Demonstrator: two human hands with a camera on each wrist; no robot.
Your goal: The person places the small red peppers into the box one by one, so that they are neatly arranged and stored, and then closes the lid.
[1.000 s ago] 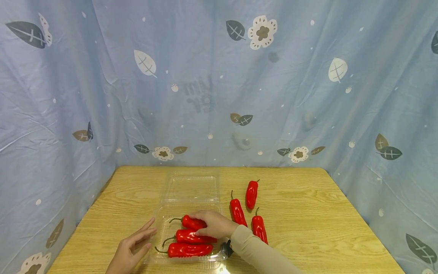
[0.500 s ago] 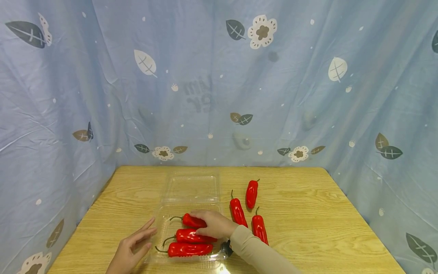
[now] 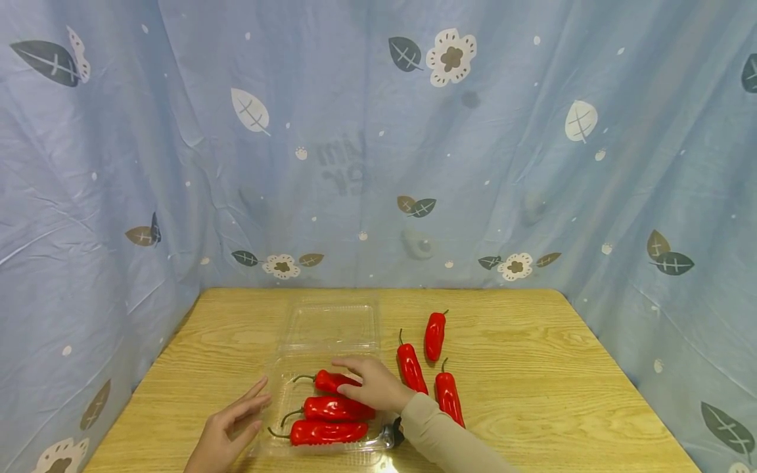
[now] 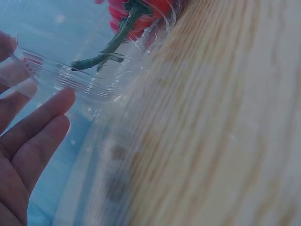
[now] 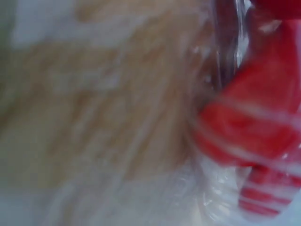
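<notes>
Here, a clear box (image 3: pixel 285 395) is holding a near pepper (image 3: pixel 328 432), a middle pepper (image 3: pixel 338 408) and a far pepper (image 3: pixel 327 381), all three lying crosswise with their stems pointing toward the left fingers. The box's lid (image 3: pixel 334 324) is lying folded back, beyond the fingertips of both hands.

The far pepper is resting inside the box, directly below the right fingers, its stem end showing past them and its other end hiding under the hand. The middle and near peppers are lying on the person's side of the right thumb. To the right of those fingers, a first loose pepper (image 3: pixel 434 337), a second (image 3: pixel 411 368) and a third (image 3: pixel 449 398) are lying on the table (image 3: pixel 532 381).

The right hand (image 3: pixel 375 387) is reaching in back upward, its sleeve (image 3: pixel 452 440) slanting from below, fingers parting loosely over the far pepper and clasping nothing. The left hand (image 3: pixel 226 428) is waiting at the box's left edge, fingers extending, grasping nothing; whether they are touching the plastic is impossible to tell.
</notes>
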